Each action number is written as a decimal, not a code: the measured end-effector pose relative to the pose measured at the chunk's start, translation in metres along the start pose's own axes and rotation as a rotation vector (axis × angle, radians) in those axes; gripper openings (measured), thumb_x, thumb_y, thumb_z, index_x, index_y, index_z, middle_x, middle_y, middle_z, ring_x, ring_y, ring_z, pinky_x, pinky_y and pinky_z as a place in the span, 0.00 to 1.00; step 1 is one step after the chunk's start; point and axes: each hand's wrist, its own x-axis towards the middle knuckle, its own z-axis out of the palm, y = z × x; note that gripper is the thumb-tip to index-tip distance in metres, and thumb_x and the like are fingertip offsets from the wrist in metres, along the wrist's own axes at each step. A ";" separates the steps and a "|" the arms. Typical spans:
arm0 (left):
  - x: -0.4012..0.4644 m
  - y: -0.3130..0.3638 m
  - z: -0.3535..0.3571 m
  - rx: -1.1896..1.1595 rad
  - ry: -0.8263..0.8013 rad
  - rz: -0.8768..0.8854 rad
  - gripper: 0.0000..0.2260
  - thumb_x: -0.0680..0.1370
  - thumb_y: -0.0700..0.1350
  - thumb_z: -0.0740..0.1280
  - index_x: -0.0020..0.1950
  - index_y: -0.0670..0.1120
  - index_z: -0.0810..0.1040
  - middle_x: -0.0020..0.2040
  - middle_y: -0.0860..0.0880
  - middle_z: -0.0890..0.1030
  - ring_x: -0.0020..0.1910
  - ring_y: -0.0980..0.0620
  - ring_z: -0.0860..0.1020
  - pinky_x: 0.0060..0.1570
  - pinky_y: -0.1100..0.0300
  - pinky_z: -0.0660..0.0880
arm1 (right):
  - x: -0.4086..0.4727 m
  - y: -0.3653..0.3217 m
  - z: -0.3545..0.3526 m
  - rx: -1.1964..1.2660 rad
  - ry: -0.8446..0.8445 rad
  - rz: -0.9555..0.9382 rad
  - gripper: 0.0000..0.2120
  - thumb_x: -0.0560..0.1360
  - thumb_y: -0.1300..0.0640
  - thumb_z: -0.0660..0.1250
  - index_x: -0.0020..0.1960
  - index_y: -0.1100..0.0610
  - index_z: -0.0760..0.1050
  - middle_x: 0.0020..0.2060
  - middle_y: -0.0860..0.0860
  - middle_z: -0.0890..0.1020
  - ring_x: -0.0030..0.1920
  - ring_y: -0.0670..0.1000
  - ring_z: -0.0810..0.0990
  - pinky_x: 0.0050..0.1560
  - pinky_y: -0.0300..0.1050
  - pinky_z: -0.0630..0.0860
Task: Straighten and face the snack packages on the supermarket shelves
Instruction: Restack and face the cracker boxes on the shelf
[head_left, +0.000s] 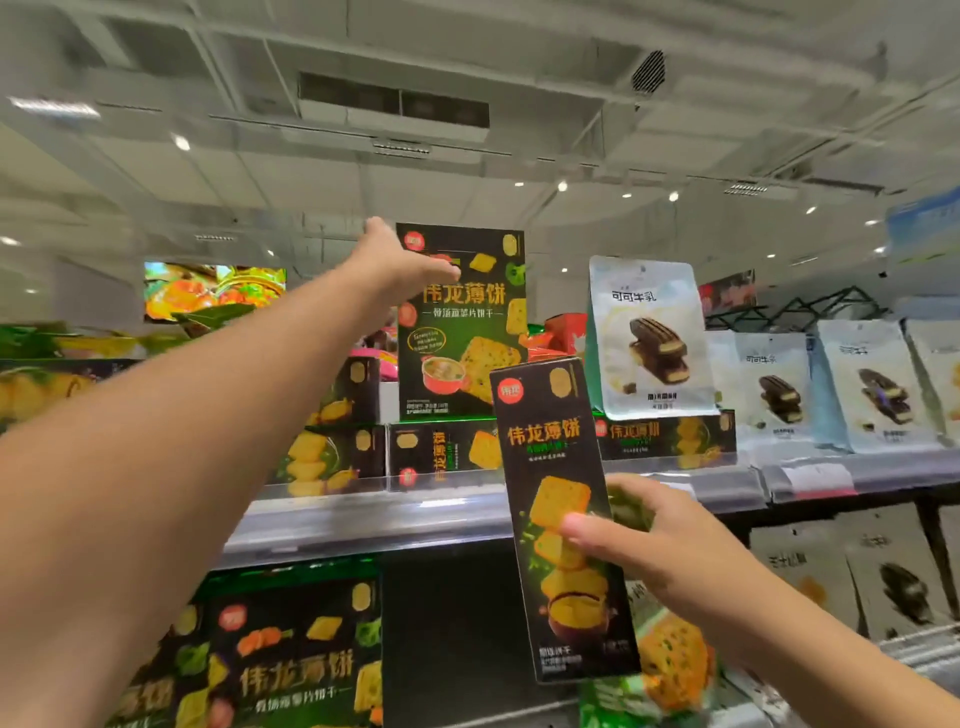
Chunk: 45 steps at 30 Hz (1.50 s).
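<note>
Snack packages filling two shelves, with one tall dark cracker box lifted out in front of them. Standing almost upright, leaning a little to the left, front side showing yellow crackers and gold letters. Right hand gripping this box low down, thumb pressing on the front, the other fingers curling round the right edge and the back. Left hand reaching far up to the big dark cracker box standing upright on the top shelf, thumb lying across the upper left part of its front, the other fingers going behind the left edge, out of sight; hard to tell how tightly holding it. Sitting on top of flat dark boxes lying on their sides along the shelf. Just beside it on the right, a white pouch with a picture of chocolate biscuits standing upright on another flat box, and more white pouches standing in a row further right. Lower shelf holding more dark cracker boxes on the left, looking blurry. Behind the right hand, a green and yellow pack peeking out, partly hidden.
</note>
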 end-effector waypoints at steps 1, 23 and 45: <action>0.003 -0.003 0.002 -0.011 -0.023 -0.025 0.46 0.70 0.48 0.78 0.77 0.42 0.52 0.72 0.39 0.66 0.69 0.40 0.69 0.66 0.41 0.69 | 0.003 -0.001 -0.002 0.010 -0.017 -0.013 0.17 0.66 0.44 0.77 0.53 0.44 0.81 0.48 0.48 0.86 0.49 0.48 0.85 0.43 0.38 0.80; -0.021 0.027 -0.052 -0.358 0.104 0.265 0.32 0.66 0.43 0.79 0.67 0.48 0.70 0.49 0.48 0.84 0.39 0.54 0.85 0.31 0.58 0.80 | 0.045 -0.047 -0.062 -0.175 -0.122 -0.145 0.26 0.57 0.52 0.83 0.54 0.43 0.79 0.50 0.54 0.84 0.48 0.56 0.85 0.45 0.51 0.83; -0.095 -0.060 -0.184 -0.133 0.205 0.121 0.38 0.56 0.47 0.78 0.66 0.53 0.73 0.48 0.49 0.84 0.45 0.49 0.85 0.44 0.50 0.81 | 0.195 -0.115 -0.006 -1.261 -0.270 -0.088 0.23 0.73 0.59 0.71 0.67 0.47 0.74 0.52 0.44 0.83 0.50 0.46 0.81 0.53 0.46 0.78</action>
